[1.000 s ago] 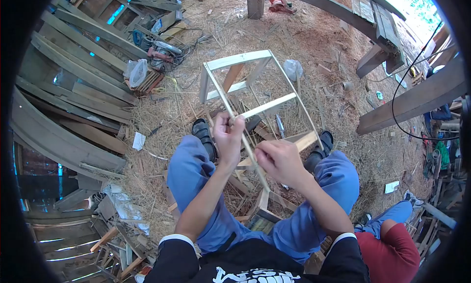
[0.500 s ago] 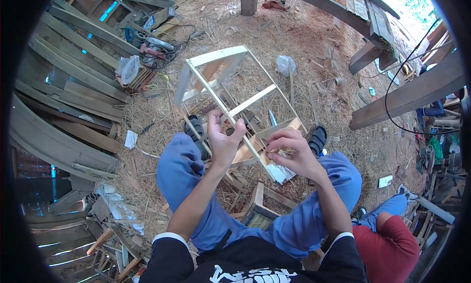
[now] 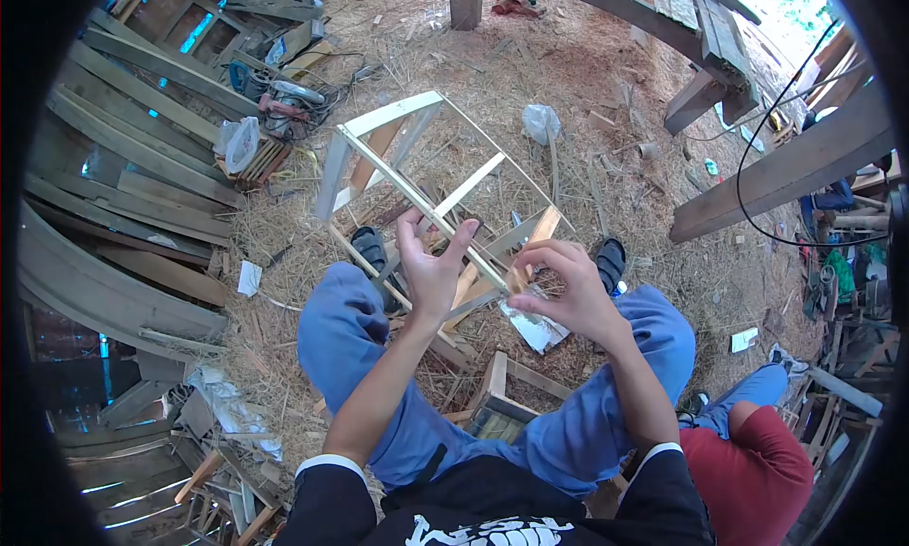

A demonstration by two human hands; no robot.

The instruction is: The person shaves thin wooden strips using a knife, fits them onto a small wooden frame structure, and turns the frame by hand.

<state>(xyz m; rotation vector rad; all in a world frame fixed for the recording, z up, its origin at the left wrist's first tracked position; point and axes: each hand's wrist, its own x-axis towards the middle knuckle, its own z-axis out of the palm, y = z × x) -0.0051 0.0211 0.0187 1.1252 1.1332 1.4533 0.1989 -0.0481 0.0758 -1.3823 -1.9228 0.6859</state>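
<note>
A light wooden frame (image 3: 471,184), made of thin slats with crosspieces, stands tilted between my knees. My left hand (image 3: 434,271) is closed round its near long rail, with the thumb on top. At the rail's lower right end, my right hand (image 3: 575,290) has its thumb and fingers curled together. A small brown piece (image 3: 518,279) shows between those fingertips, too small and partly covered to name. Below the right hand lies a crumpled whitish sheet (image 3: 538,330). Part of the frame's lower side is hidden behind my hands.
A small wooden stool-like piece (image 3: 502,404) sits between my legs. Power tools (image 3: 292,101) and a plastic bag (image 3: 241,143) lie at the left, beside leaning boards (image 3: 142,181). A heavy beam (image 3: 786,181) crosses at right. A person in a red shirt (image 3: 743,475) sits close at lower right.
The wooden frame has shifted left and tilted, its lower right end rising toward my right fingers. My left hand keeps its hold. The right fingers have closed in at the rail's end.
</note>
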